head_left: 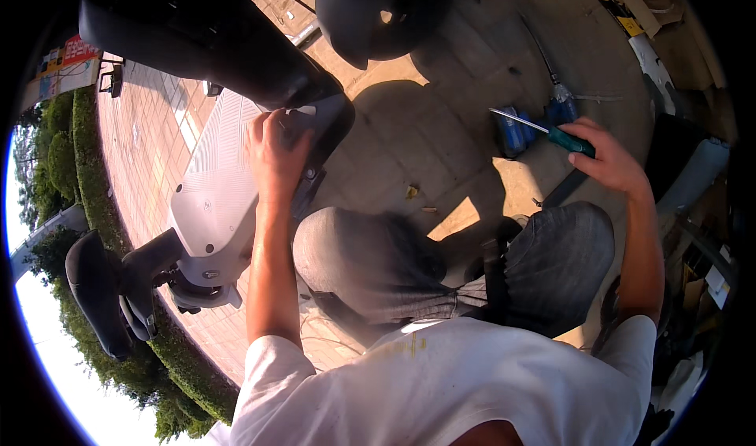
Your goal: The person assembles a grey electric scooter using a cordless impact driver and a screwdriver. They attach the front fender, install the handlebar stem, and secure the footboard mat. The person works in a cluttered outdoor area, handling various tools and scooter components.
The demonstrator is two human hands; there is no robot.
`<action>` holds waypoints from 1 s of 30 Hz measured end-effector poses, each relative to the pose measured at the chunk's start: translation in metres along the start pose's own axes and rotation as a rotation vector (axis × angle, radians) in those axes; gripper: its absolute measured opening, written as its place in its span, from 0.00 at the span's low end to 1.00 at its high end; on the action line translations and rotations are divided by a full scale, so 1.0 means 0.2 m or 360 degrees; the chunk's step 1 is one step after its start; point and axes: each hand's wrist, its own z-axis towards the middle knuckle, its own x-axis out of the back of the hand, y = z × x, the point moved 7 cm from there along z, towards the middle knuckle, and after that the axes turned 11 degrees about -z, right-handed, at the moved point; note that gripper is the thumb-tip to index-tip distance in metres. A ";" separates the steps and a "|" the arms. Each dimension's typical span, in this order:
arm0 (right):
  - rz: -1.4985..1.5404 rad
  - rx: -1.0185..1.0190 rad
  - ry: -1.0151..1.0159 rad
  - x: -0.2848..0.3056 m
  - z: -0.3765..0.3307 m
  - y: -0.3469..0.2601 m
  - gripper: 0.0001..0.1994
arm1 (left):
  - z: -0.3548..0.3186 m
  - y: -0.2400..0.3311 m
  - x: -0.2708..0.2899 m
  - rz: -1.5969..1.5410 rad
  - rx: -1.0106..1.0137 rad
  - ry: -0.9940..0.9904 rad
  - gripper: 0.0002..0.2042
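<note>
A screwdriver (572, 141) with a green handle and a long metal shaft is gripped in my right hand (605, 156); its tip points left, away from the scooter. On the left, my left hand (277, 148) rests against the grey ribbed floorboard of an electric scooter (224, 143), beside its black front section (213, 40). The fingers are bent inward at the panel's edge, and whatever they pinch there is too small to name. A blue tool (513, 133) lies on the paving just beyond the screwdriver.
Another blue-handled tool (561, 99) with a long dark shaft lies beyond. The front wheel cover (378, 21) rises at the top. My bent knees (354, 249) are between my arms. Boxes (622, 5) and clutter line the right side; a hedge (90, 147) borders the far left.
</note>
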 end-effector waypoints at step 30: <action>0.1540 -0.1942 0.0753 -0.88 0.45 1.17 0.21 | -0.16 -0.08 0.08 -0.0139 0.0147 0.0012 0.19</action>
